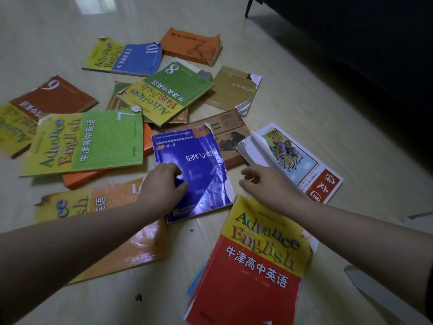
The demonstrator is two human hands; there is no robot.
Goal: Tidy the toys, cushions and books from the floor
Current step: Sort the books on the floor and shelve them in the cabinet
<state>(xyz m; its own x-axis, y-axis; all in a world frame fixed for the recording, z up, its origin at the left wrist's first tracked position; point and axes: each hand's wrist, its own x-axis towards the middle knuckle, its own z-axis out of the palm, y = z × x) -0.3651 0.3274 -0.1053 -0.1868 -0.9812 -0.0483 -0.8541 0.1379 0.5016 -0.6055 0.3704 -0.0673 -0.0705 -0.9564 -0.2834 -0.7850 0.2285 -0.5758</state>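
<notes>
Several worn textbooks lie scattered on the pale floor (pixel 293 109). A creased blue book (pixel 201 170) lies in the middle; my left hand (pixel 161 186) rests on its lower left part, fingers curled over the cover. My right hand (pixel 264 184) hovers just right of the blue book, fingers apart, holding nothing, beside an open book with a red-and-white cover (pixel 295 160). A red and yellow English book (pixel 253 266) tops a small pile near me. An orange book (pixel 131 242) lies partly under my left forearm.
Further out lie a green number 7 book (pixel 89 141), a green number 8 book (pixel 168 92), a blue number 10 book (pixel 126 57), a dark red number 6 book (pixel 54 95), an orange book (pixel 192 45) and a tan book (pixel 234 90). Dark furniture (pixel 351 43) fills the upper right.
</notes>
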